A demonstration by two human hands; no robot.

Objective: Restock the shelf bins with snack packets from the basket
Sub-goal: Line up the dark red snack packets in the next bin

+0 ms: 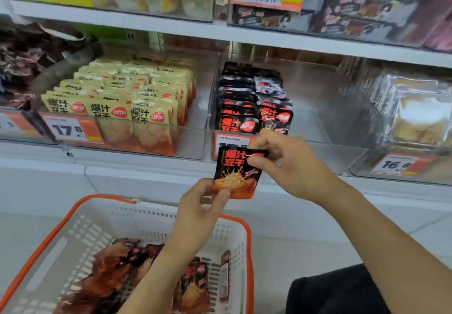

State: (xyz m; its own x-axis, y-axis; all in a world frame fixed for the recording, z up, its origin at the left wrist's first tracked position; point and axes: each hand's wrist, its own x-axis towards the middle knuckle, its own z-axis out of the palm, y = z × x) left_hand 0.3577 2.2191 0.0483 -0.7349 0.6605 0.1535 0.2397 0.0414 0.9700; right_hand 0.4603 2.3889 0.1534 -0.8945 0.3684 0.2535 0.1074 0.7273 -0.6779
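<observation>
Both hands hold one black snack packet (236, 173) upright, in front of the shelf edge and just below the clear bin (305, 108) of matching black packets (252, 103). Left hand (200, 212) pinches the packet's bottom edge, thumb over its lower front corner. Right hand (288, 164) pinches the top right corner, thumb on the front, the other fingers curled behind and mostly hidden. The packet covers much of that bin's orange price tag (228, 142); only part of a number shows.

The black packets fill only the bin's left side, in two rows. The bin to the left holds yellow packets (122, 93) in three rows, price tag reading 17.8 (71, 130). The right bin's clear-wrapped goods (415, 115) are blurred, kind unclear. Upper-shelf goods are blurred and cut off by the frame top.

White basket with orange rim (156, 212) sits lower left, cut off at the frame bottom, with more dark packets (115, 272) inside, partly hidden by the left forearm. Dark fabric (330, 291) at bottom right, unclear what.
</observation>
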